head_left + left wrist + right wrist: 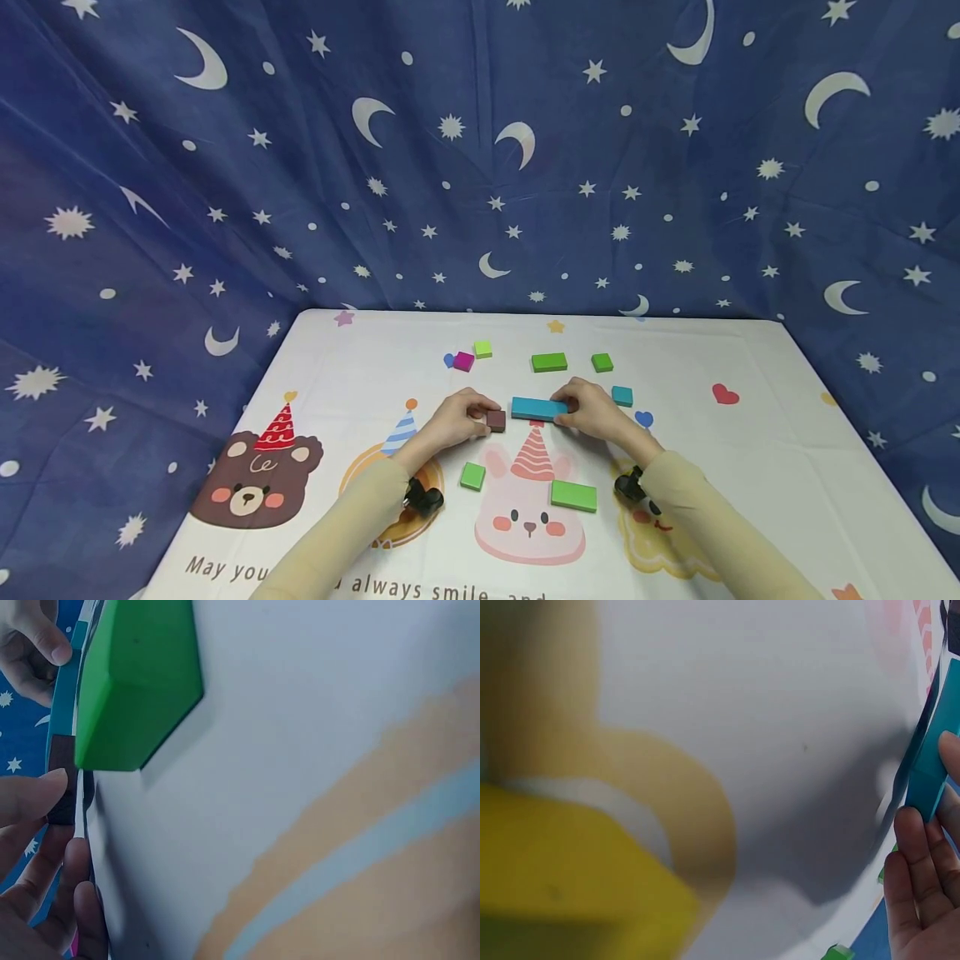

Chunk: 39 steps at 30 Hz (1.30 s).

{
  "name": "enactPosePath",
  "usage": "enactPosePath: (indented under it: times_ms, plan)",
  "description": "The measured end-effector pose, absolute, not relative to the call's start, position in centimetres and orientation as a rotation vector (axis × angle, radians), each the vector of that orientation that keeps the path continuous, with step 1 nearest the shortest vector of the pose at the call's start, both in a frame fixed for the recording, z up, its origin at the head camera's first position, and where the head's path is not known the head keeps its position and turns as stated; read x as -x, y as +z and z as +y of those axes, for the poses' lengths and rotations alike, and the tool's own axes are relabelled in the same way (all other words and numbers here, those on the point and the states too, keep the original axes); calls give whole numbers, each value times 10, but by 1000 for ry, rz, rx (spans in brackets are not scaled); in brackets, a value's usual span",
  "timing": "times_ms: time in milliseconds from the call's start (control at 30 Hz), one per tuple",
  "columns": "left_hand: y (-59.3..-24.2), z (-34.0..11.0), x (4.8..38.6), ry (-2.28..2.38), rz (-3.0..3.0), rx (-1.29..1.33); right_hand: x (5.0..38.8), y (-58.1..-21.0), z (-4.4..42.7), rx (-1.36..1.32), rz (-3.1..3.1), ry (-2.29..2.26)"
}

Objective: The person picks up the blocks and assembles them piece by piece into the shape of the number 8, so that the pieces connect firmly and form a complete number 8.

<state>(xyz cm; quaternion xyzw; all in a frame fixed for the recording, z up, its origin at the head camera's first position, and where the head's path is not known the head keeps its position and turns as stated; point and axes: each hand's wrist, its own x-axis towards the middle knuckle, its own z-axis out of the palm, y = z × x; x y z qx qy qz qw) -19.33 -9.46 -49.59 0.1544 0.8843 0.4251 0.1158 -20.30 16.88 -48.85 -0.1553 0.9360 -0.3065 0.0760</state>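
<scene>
White tablecloth (pixel 750 467); left hand (pixel 453 418), fingers curled, pinches brown block (pixel 496 422); right hand (pixel 591 410) pinches right end of blue block (pixel 532 408), long axis left-right.

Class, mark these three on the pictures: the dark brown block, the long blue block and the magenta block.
Dark brown block (pixel 497 421): head view, middle of its visible broad face.
Long blue block (pixel 534 407): head view, broad face, beside the fingers.
Magenta block (pixel 463 361): head view, middle of its top.
</scene>
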Motion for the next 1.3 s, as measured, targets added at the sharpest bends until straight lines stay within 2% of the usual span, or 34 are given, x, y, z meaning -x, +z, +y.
enactPosePath:
  times_ms: [1300]
  plan:
    - [-504, -90, 196, 1188, 2611, -487, 208, -490, 161, 517, 2821, -795]
